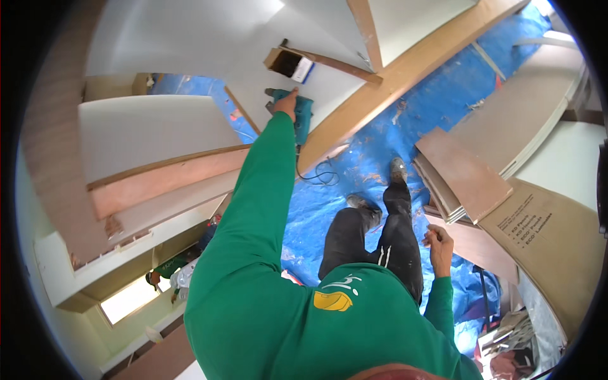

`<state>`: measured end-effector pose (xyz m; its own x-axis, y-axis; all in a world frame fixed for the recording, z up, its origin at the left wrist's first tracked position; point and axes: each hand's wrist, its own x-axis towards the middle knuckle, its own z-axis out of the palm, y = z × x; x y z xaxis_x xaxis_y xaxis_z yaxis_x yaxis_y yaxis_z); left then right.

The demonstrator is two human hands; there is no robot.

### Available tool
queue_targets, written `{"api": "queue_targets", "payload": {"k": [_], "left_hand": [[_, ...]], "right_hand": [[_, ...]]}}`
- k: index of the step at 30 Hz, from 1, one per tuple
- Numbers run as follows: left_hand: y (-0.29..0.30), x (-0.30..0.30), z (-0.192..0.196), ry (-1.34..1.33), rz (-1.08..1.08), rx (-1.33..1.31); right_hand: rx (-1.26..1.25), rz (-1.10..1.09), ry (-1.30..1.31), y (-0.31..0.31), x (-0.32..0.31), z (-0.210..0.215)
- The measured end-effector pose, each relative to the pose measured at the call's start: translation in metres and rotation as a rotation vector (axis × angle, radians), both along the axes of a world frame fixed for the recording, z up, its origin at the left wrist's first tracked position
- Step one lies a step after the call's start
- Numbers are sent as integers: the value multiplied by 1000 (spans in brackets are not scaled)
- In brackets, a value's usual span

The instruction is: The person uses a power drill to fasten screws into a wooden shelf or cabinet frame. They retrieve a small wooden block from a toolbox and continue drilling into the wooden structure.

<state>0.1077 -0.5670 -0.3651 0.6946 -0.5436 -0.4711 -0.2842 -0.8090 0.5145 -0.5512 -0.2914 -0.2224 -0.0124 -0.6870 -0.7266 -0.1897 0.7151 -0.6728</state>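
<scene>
I note the tool point(297, 114) under the left hand point(286, 104) has a teal plastic casing, smooth with a slight sheen; its black cord point(320, 174) looks rubbery. The sheet point(354, 190) on the floor is blue plastic, glossy, creased and scuffed with pale dust. The beam point(405, 73) is bare wood, matt, light brown. The boards point(462, 174) stacked at right are brown laminate, smooth and matt. The panel point(152, 133) at left is white, flat and matt, with a raw wood edge. I see the sleeve point(259, 183) is green cloth, soft and matt. The trousers point(380, 240) are dark cloth, dusty. The right hand point(438, 244) hangs bare.
</scene>
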Motion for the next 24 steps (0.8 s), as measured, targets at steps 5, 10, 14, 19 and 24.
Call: {"api": "queue_targets", "payload": {"k": [5,10,14,19,24], "left_hand": [[3,-28,2,88,77,-87],[93,-107,154,577,272,-336],[219,-165,254,753,106,-761],[342,-232,347,716,-164,-611],[396,-250,373,614,-224,-716]], "right_hand": [[6,-33,41,33,-1,1],[-197,79,-26,-8,57,67],[-349,243,-151,-54,111,157],[-498,613,-240,-96,189,260],[-576,1007,-454,-91,262,306]]}}
